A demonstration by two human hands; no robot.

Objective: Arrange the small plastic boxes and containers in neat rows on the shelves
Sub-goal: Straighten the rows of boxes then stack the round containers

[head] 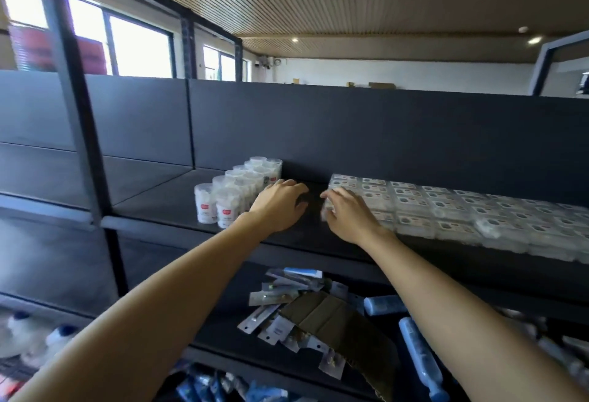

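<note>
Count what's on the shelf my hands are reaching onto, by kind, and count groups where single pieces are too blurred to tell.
Cluster of round white tubs: 1 (single tubs overlap, not countable)
Block of flat clear boxes: 1 (rows run out of view)
Hands: 2, left hand and right hand
Total: 4

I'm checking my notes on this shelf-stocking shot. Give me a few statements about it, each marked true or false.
1. The round containers stand left of the flat boxes. True.
2. The right hand is at the left end of the flat boxes. True.
3. The left hand holds a blue bottle. False: it holds nothing and rests over the bare shelf beside the round containers.
4. The flat boxes fill the lower shelf. False: they lie on the same shelf as the round containers.
</note>
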